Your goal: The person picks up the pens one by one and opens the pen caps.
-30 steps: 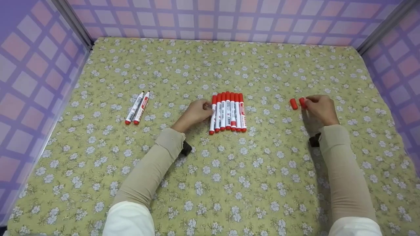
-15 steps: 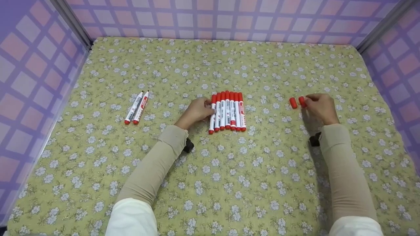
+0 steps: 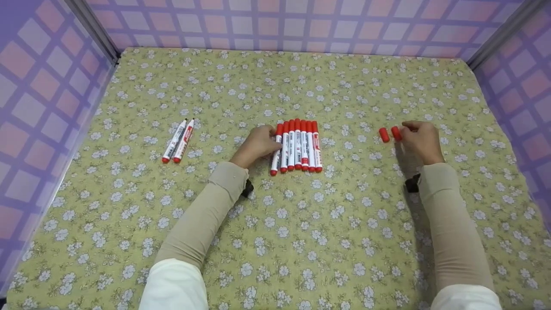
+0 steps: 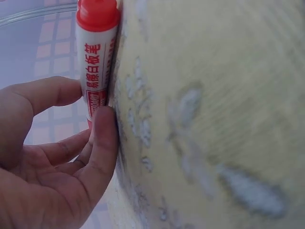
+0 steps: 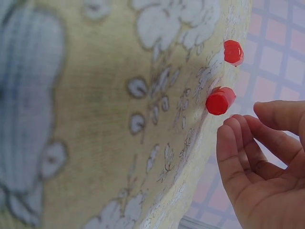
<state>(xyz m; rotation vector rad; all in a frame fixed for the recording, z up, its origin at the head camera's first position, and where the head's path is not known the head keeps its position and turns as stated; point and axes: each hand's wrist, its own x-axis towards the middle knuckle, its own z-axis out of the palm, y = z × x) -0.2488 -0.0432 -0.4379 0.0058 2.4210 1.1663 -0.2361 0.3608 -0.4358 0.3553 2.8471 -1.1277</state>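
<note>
In the head view my left hand (image 3: pixel 257 145) is at the left end of a row of several capped whiteboard markers (image 3: pixel 298 144). Its thumb and fingers pinch the leftmost marker (image 4: pixel 97 62), whose lower end leans slightly away from the row. The left wrist view shows this marker's red cap and red lettering close up, low against the cloth. My right hand (image 3: pixel 422 140) hovers beside two loose red marker caps (image 3: pixel 390 134). In the right wrist view its relaxed fingers (image 5: pixel 231 148) stand a little apart from the nearer cap (image 5: pixel 219 101), with nothing between them and the thumb.
Two uncapped markers (image 3: pixel 179 141) lie side by side at the left, dark tips pointing away from me. A yellow floral cloth (image 3: pixel 301 241) covers the table. Checked panels (image 3: pixel 275 23) wall in the back and both sides.
My left hand has closed on the leftmost marker, and its lower end has shifted slightly left. My right hand has drawn its fingertips off the nearer cap; both caps stay put.
</note>
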